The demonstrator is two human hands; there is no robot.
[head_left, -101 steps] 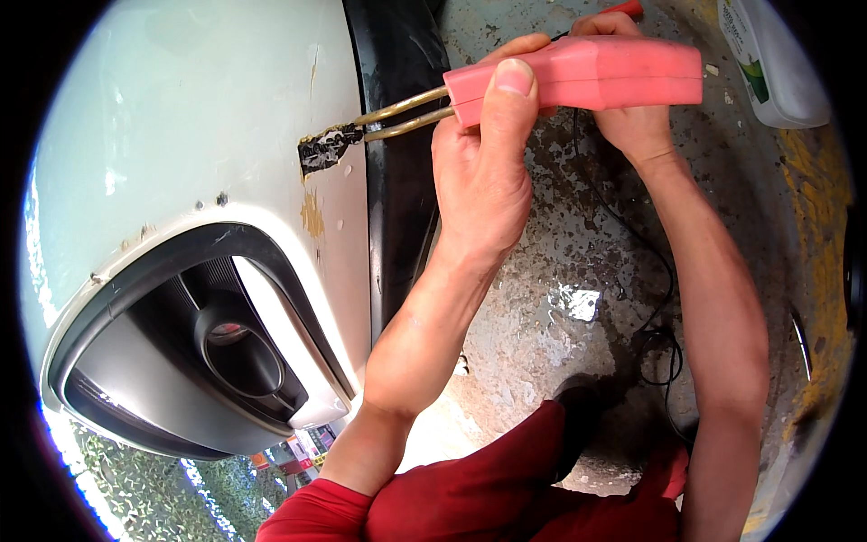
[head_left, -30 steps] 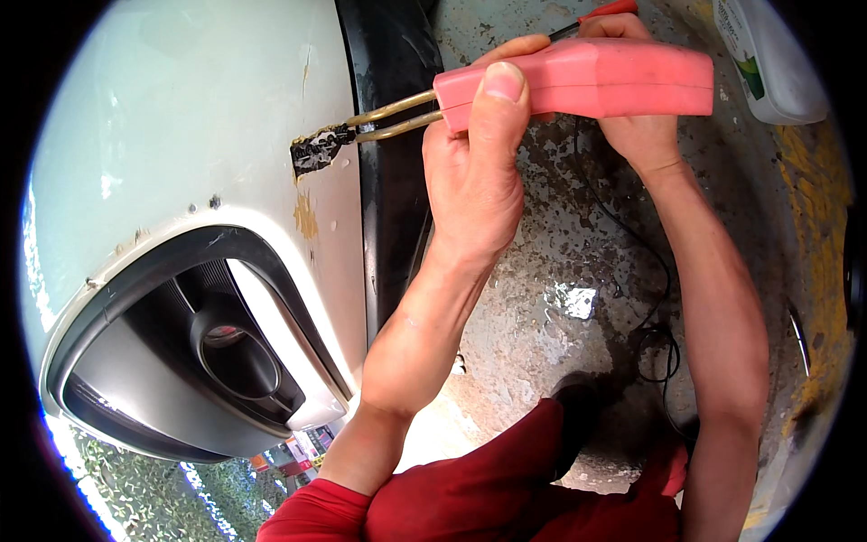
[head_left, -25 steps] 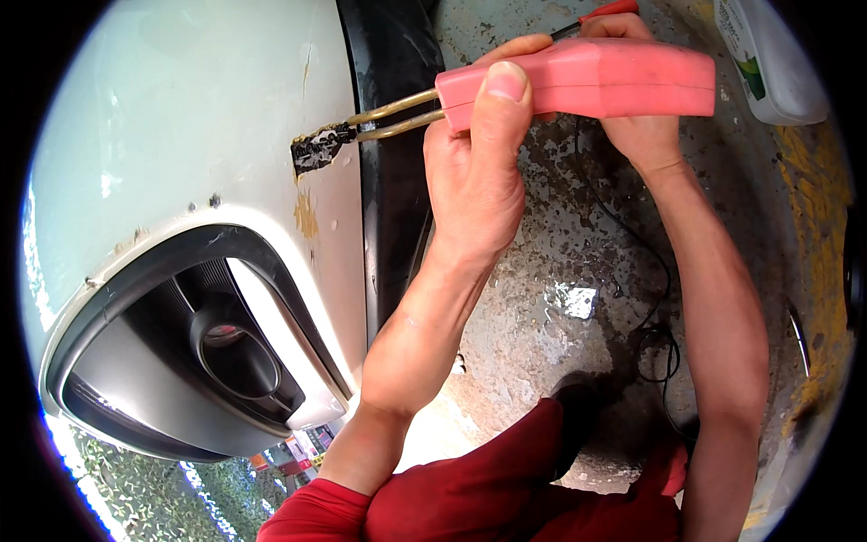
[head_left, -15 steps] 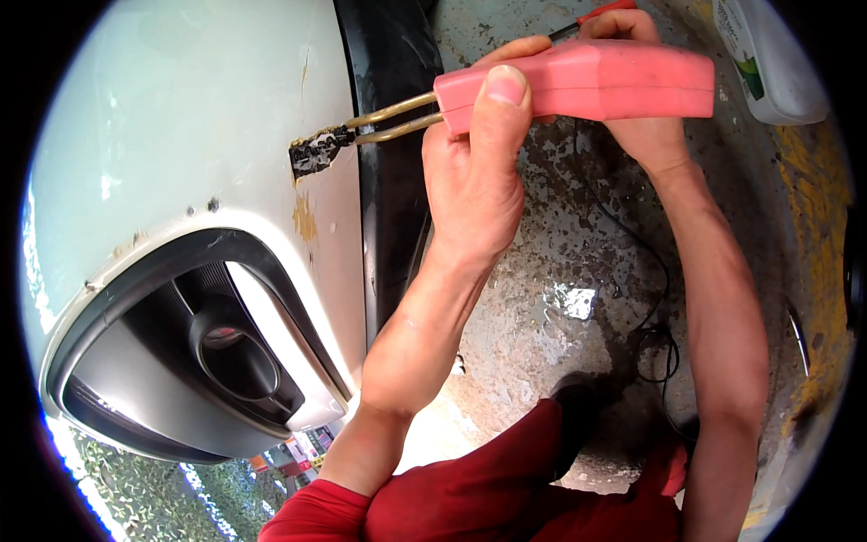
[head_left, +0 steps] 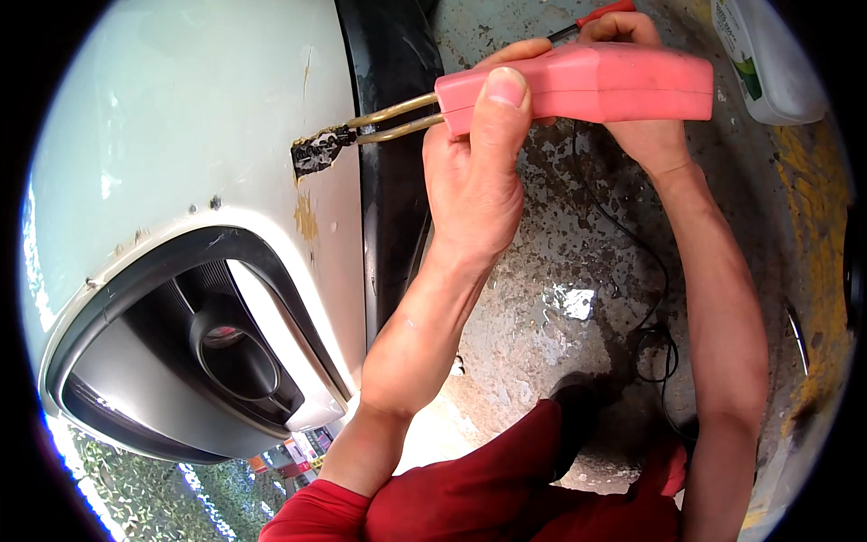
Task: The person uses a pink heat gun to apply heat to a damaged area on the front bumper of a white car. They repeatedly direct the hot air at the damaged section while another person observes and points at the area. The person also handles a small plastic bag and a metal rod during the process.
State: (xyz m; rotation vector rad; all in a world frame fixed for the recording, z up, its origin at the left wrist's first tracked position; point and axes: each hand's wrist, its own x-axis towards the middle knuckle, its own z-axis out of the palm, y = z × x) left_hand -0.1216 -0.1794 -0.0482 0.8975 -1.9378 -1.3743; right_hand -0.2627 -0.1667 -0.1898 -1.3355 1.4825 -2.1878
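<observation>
My left hand (head_left: pixel 474 181) grips a pink plastic tool (head_left: pixel 646 81), its thumb pressed on the front end. Two bent brass-coloured prongs (head_left: pixel 397 106) run from the tool to a black, rough patch (head_left: pixel 316 152) on the damaged pale car panel (head_left: pixel 190 108), apparently touching it. Behind the tool, my right hand (head_left: pixel 650 135) has its fingers curled around the tool's rear part; their grip is partly hidden. A red-handled screwdriver-like tool (head_left: pixel 605 14) shows just above those fingers; whether they hold it is unclear. Flaked paint lies below the patch.
A black-trimmed lamp housing (head_left: pixel 244 343) sits in the panel's lower part, with black trim (head_left: pixel 393 199) along the right edge. A black cord (head_left: pixel 646 339) loops over the stained floor (head_left: pixel 542 262). A white plastic jug (head_left: pixel 768 63) stands upper right, near a thin metal object (head_left: pixel 797 339).
Over the last few seconds the pink tool has shifted slightly right and down at its back end, with my right hand. Both grips look much the same; the view has shifted only slightly.
</observation>
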